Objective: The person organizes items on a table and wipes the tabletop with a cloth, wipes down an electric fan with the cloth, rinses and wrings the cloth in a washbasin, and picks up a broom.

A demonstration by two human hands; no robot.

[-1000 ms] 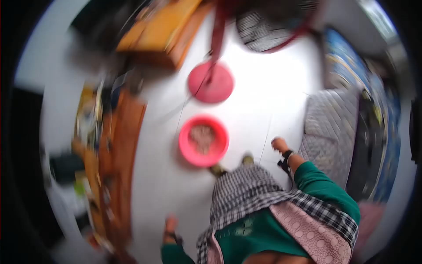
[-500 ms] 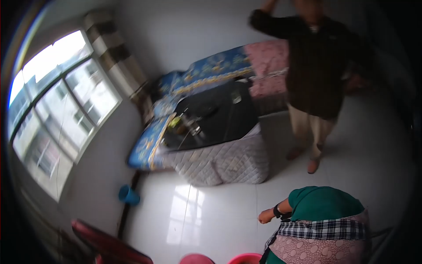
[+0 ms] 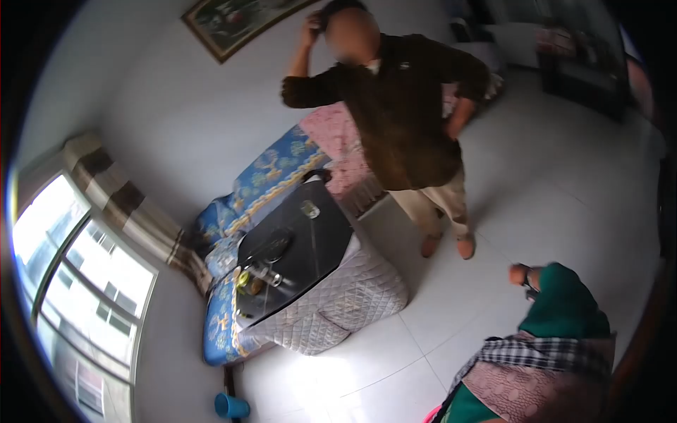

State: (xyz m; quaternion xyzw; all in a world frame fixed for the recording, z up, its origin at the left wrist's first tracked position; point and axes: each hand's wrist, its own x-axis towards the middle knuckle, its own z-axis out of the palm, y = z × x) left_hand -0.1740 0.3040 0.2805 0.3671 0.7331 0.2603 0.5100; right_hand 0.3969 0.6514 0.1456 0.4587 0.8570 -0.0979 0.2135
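My right hand (image 3: 520, 273) is at the lower right, at the end of a green sleeve (image 3: 568, 303), with a dark watch (image 3: 529, 285) at the wrist. Its fingers look curled together, somewhat blurred, with nothing visible in them. Tiled floor lies under it and it touches no object. Below the sleeve shows a pink patterned apron (image 3: 529, 388) with a checked band. The rim of a pink tub (image 3: 431, 414) peeks out beside the apron. My left hand is out of view.
Another person (image 3: 409, 120) stands ahead, one hand at the head, the other at the hip. A black-topped table (image 3: 317, 240) with a quilted cover bears glassware (image 3: 268, 275) and a clear cup (image 3: 310, 209). Behind are blue-covered seats (image 3: 275, 162); a blue bin (image 3: 231, 407) stands lower left.
The view has swung to the right, so the table and standing person sit further left. My right arm appears higher and further right. The red chair has left the view.
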